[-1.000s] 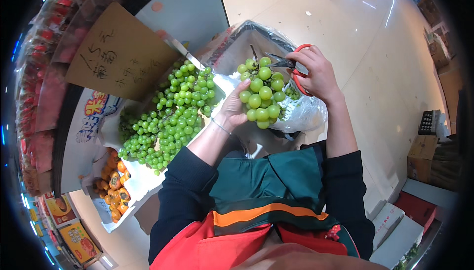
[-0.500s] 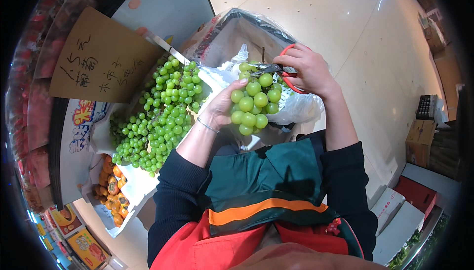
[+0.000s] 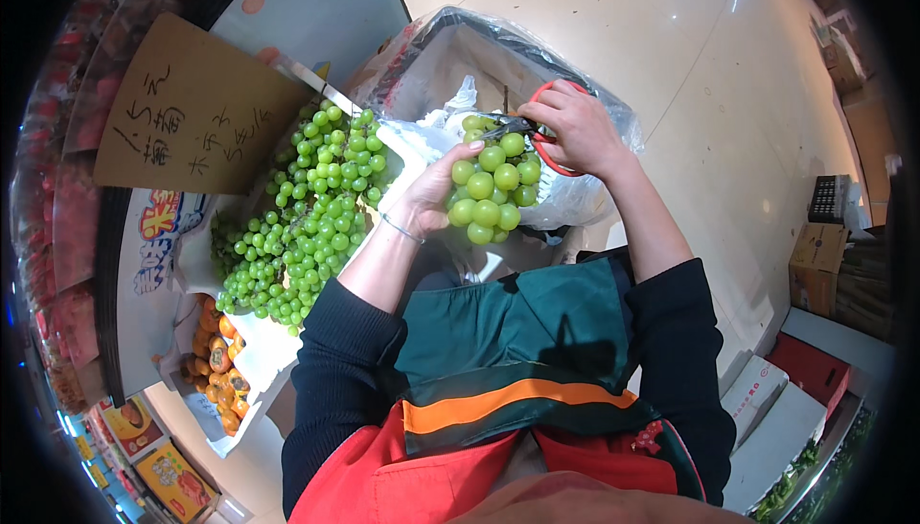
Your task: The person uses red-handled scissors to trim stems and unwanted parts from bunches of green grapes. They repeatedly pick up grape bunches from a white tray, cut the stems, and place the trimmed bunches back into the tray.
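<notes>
My left hand (image 3: 429,196) cups a bunch of green grapes (image 3: 491,188) from below and holds it over a white box lined with clear plastic (image 3: 450,54). My right hand (image 3: 575,126) grips red-handled scissors (image 3: 546,131), with the dark blades at the top of the bunch near its stem. Both forearms wear dark sleeves, and a thin bracelet sits on my left wrist.
A pile of green grape bunches (image 3: 307,217) lies on a white display to the left. A brown cardboard sign (image 3: 196,112) stands behind it. Orange fruit (image 3: 216,371) sits in a tray below. Cardboard boxes (image 3: 824,265) stand on the shiny floor at right.
The bunch and both hands have stayed together over the lined box while the view shifted slightly. The scissors remain at the top of the bunch.
</notes>
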`<state>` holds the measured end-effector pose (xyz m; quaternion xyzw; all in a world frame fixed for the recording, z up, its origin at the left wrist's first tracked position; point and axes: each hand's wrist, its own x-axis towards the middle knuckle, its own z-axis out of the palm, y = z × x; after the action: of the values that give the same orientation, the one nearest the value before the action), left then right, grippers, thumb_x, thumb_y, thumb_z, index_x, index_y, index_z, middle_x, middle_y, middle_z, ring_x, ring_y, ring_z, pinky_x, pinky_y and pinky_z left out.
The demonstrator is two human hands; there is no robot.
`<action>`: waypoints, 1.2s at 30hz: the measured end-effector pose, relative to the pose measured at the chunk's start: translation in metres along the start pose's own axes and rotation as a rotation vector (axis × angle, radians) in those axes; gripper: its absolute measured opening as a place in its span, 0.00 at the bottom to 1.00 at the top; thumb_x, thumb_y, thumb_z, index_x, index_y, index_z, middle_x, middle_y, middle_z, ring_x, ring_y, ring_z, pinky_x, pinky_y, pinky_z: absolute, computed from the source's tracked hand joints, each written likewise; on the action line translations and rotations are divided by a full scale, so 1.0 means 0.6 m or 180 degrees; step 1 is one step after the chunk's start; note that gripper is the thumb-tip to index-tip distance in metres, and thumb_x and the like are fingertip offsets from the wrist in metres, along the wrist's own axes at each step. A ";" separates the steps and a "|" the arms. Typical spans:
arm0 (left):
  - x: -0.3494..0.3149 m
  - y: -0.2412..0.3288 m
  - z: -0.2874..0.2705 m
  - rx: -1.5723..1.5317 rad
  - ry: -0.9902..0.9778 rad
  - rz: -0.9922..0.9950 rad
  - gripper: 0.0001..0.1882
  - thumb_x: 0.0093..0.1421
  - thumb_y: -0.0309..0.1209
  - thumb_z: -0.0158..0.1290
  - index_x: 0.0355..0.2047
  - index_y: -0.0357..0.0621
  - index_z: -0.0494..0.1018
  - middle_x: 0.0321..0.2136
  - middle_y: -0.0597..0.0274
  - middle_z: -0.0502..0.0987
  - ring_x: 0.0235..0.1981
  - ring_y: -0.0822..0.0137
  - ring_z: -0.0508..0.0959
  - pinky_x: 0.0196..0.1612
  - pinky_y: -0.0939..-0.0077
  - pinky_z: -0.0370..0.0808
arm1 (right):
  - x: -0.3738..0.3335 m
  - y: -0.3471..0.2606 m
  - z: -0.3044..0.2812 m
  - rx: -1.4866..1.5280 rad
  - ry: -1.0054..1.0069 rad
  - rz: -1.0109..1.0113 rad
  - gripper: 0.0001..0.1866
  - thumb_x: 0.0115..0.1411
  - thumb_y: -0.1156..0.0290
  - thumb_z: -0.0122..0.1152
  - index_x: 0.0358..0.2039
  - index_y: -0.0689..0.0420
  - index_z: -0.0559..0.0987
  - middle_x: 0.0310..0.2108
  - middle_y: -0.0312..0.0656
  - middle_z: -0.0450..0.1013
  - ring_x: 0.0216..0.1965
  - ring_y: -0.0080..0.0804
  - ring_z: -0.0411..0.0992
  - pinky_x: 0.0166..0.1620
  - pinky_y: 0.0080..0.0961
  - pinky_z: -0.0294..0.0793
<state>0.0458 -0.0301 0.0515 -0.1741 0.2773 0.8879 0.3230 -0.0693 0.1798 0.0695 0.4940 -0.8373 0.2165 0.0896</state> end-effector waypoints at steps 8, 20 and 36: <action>0.011 -0.004 -0.001 -0.0038 -0.0147 0.0005 0.29 0.61 0.48 0.49 0.55 0.40 0.64 0.45 0.52 0.75 0.42 0.57 0.79 0.44 0.60 0.79 | -0.020 0.016 0.029 0.0424 0.0337 0.0251 0.17 0.40 0.72 0.67 0.35 0.53 0.78 0.27 0.38 0.74 0.29 0.34 0.73 0.33 0.27 0.74; 0.015 -0.009 0.006 -0.0164 -0.0373 0.0209 0.27 0.65 0.46 0.45 0.56 0.39 0.62 0.48 0.50 0.73 0.44 0.58 0.79 0.45 0.64 0.80 | -0.016 0.031 0.047 0.0823 0.0011 0.0642 0.19 0.41 0.74 0.66 0.38 0.53 0.78 0.35 0.38 0.75 0.38 0.37 0.71 0.40 0.28 0.73; 0.008 -0.008 0.011 0.0131 -0.0253 0.0413 0.26 0.61 0.39 0.51 0.56 0.41 0.62 0.46 0.53 0.74 0.43 0.60 0.79 0.46 0.64 0.79 | -0.008 0.028 -0.027 0.0160 -0.0128 0.0410 0.21 0.39 0.74 0.66 0.38 0.51 0.78 0.38 0.36 0.74 0.43 0.38 0.69 0.45 0.31 0.73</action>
<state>0.0447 -0.0208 0.0526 -0.1137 0.2932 0.9073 0.2791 -0.0826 0.1982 0.0776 0.4454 -0.8633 0.2327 0.0462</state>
